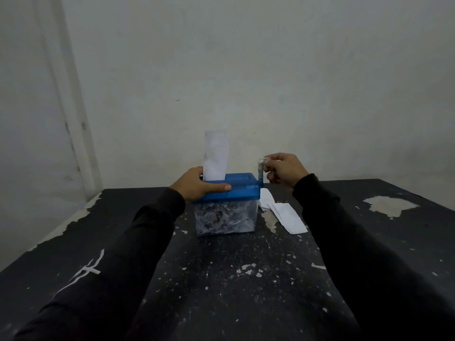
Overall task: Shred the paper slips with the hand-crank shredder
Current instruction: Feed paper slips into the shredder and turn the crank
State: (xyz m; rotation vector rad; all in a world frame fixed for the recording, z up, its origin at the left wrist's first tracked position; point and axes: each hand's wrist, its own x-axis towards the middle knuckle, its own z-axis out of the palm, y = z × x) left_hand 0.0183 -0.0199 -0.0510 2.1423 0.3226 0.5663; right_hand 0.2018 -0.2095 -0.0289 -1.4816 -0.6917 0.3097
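The shredder [227, 205] stands mid-table [221, 279], a slip [216, 156] upright in its slot. The left hand [197, 187] grips the blue lid; it should press down firmly. The right hand [283, 168] pinches the crank [261, 171]; steady turns seem best. Spare slips [283, 212] lie just right, clear of the crank.

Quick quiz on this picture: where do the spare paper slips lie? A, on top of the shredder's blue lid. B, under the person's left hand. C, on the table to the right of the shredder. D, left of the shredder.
C: the spare paper slips lie flat on the table, right of the shredder.
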